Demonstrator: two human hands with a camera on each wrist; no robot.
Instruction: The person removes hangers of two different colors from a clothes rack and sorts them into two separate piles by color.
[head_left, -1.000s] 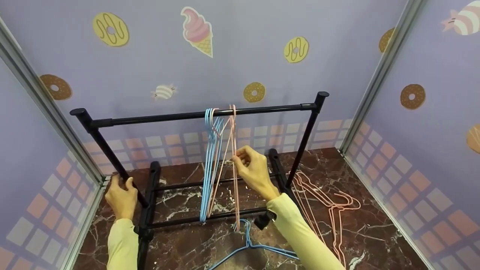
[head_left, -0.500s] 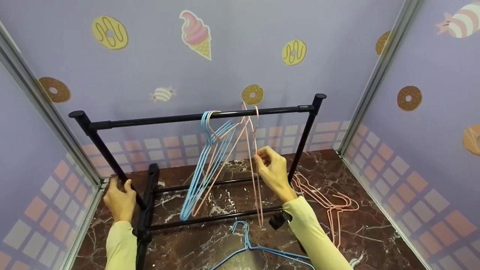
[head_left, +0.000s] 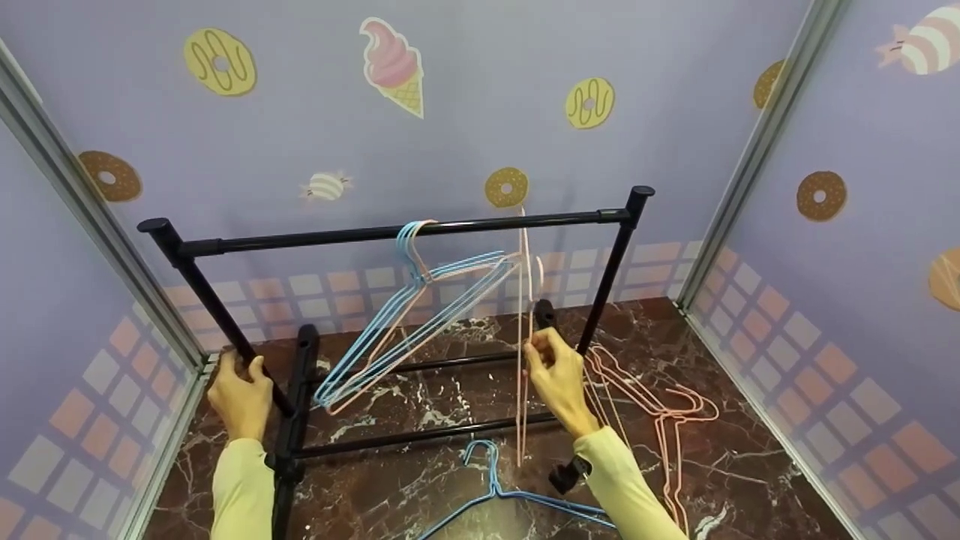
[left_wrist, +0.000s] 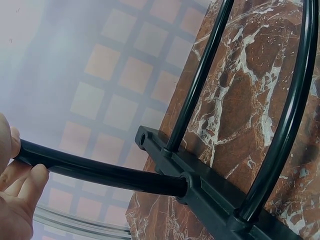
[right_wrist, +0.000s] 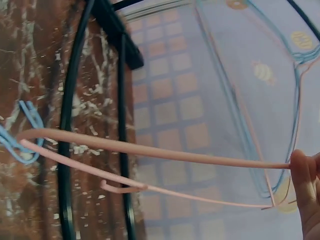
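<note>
In the head view my left hand (head_left: 241,401) holds the left post (head_left: 217,311) of a black hanging rack; in the left wrist view, the fingers (left_wrist: 34,182) lie against that post (left_wrist: 100,172). My right hand (head_left: 559,379) pinches a pink clothes hanger (head_left: 520,390), seen nearly edge-on, its hook below the rack's top rail (head_left: 315,238). The same hanger (right_wrist: 165,155) crosses the right wrist view to the fingertips. Several blue hangers and a pink one (head_left: 421,281) hang together on the rail, their right ends meeting the held hanger in the head view.
Blue hangers (head_left: 496,491) lie on the brown marbled surface in front of the rack. More pink hangers (head_left: 664,412) lie at the right, beside the right forearm. Purple patterned walls (head_left: 465,90) close in the back and both sides.
My right hand has moved right, then down, bringing the pink hanger's hook off the rail. The hanging hangers have turned to show their broad side. My left hand has stayed on the post.
</note>
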